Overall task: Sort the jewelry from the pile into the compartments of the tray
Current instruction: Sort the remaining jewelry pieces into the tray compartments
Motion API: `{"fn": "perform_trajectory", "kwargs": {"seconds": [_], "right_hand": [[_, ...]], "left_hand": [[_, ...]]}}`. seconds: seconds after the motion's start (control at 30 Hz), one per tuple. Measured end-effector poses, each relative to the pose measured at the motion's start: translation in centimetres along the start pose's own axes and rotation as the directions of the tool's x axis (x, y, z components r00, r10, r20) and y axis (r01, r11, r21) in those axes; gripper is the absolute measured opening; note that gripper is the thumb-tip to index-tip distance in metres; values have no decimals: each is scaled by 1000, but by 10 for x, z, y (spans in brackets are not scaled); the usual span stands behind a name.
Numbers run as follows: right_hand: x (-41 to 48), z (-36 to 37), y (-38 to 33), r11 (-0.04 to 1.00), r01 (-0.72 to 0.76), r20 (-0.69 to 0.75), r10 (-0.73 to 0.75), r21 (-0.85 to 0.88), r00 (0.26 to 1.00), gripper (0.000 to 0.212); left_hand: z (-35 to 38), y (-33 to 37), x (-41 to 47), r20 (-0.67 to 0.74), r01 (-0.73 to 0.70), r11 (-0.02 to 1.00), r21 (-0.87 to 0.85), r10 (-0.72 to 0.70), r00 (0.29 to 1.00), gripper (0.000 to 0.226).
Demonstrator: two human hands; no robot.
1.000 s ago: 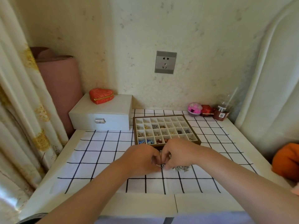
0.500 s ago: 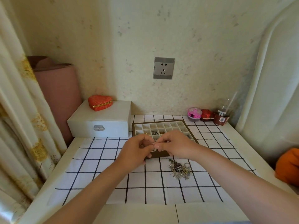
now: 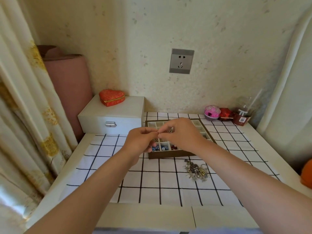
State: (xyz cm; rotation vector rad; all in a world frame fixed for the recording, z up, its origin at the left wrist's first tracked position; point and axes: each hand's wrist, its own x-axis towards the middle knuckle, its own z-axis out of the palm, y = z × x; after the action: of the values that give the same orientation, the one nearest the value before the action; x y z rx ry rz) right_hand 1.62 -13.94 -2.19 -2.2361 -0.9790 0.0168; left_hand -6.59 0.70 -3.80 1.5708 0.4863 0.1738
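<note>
A brown tray (image 3: 170, 154) with white compartments sits mid-table; blue and red pieces lie in its near cells. A pile of silvery jewelry (image 3: 196, 170) rests on the checked cloth just in front of the tray's right corner. Both hands hover above the tray. My left hand (image 3: 141, 141) and my right hand (image 3: 181, 134) meet fingertip to fingertip, pinching one small jewelry piece (image 3: 158, 132) between them. Much of the tray's middle is hidden behind the hands.
A white jewelry box (image 3: 112, 115) with a red heart-shaped case (image 3: 111, 97) stands at back left. A pink ball (image 3: 212, 112), a red box (image 3: 225, 114) and a plastic cup (image 3: 243, 112) line the back right. Curtain hangs at left.
Both hands rose from the pile on the cloth and moved away from me over the tray, carrying a small piece pinched between them. The pile came into view.
</note>
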Motion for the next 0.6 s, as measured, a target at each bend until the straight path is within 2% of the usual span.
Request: {"fn": "perform_trajectory", "kwargs": {"seconds": [0.17,0.23,0.3,0.37,0.47,0.6], "right_hand": [[25,11,-3,1000,18,-29,-18,-15,999,6],[36,15,-1,999,12,-18,-13,-36,1000,9],[45,21,4,995,-8,3,8,-97,1000,10],[53,26,10,983,-29,41,37,-183,998,12],[61,35,16,953,-11,94,42,-302,995,18],[68,41,20,904,30,158,41,-427,987,14]], "left_hand": [[-14,2,14,-30,-32,999,41,33,999,17],[-21,-3,23,-65,-67,987,145,77,995,19],[-26,-10,30,-88,-108,924,366,150,985,19],[-27,-17,32,-33,-130,822,554,177,984,33],[-20,-23,33,68,-172,752,636,168,983,54],[-13,-25,38,123,-225,690,688,195,973,51]]}}
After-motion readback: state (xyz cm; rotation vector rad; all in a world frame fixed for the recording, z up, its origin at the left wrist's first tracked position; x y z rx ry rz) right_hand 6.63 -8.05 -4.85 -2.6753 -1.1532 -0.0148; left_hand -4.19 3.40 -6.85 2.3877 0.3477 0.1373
